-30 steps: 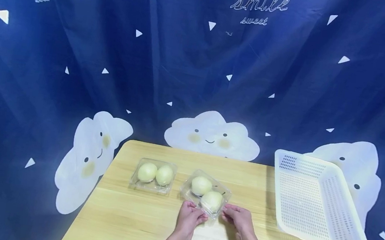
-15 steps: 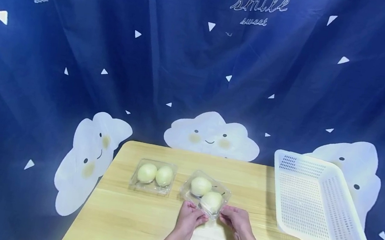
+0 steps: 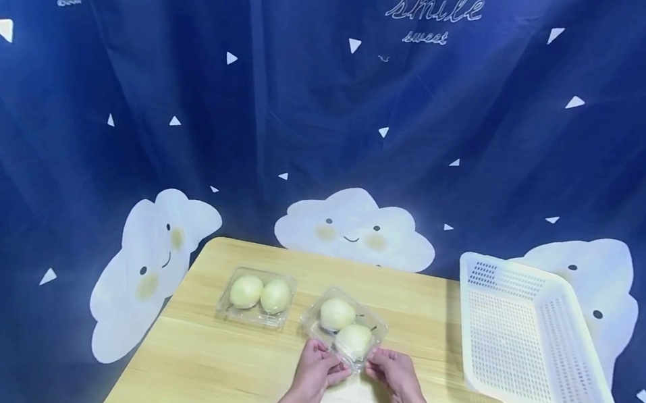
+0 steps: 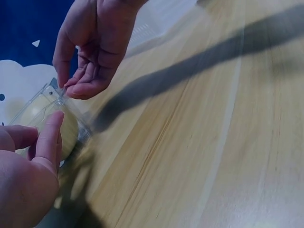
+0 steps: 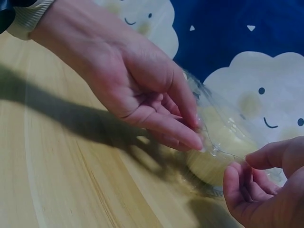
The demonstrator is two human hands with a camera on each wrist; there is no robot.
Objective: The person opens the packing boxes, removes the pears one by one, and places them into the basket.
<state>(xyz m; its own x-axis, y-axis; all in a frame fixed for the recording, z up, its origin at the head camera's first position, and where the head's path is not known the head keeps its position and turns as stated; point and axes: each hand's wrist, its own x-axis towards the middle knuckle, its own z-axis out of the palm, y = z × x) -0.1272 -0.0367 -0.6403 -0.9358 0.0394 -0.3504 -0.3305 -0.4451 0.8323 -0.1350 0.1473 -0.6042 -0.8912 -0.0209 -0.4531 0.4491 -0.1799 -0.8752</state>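
Note:
A clear plastic clamshell box [image 3: 312,322] lies at an angle on the table with two pale yellow-green pears [image 3: 355,340] inside. At its near edge, my left hand [image 3: 315,374] pinches the rim between thumb and fingers. Just to the right, my right hand [image 3: 396,374] pinches the same rim near the corner. Both wrist views show the fingertips close together along the thin plastic edge, with a pear [image 5: 213,164] right behind it. Whether the lid is fully fastened, I cannot tell. A second clear box [image 3: 252,317] with two similar pears stands to the left.
A white perforated plastic basket [image 3: 466,346] sits at the right side of the wooden table [image 3: 202,376], partly over its edge. Behind the table hangs a dark blue curtain [image 3: 325,93] with clouds and triangles.
My right hand has shifted slightly left and nearer along the box's rim, toward the left hand. The left hand stays almost in place. Both boxes and the basket look unmoved.

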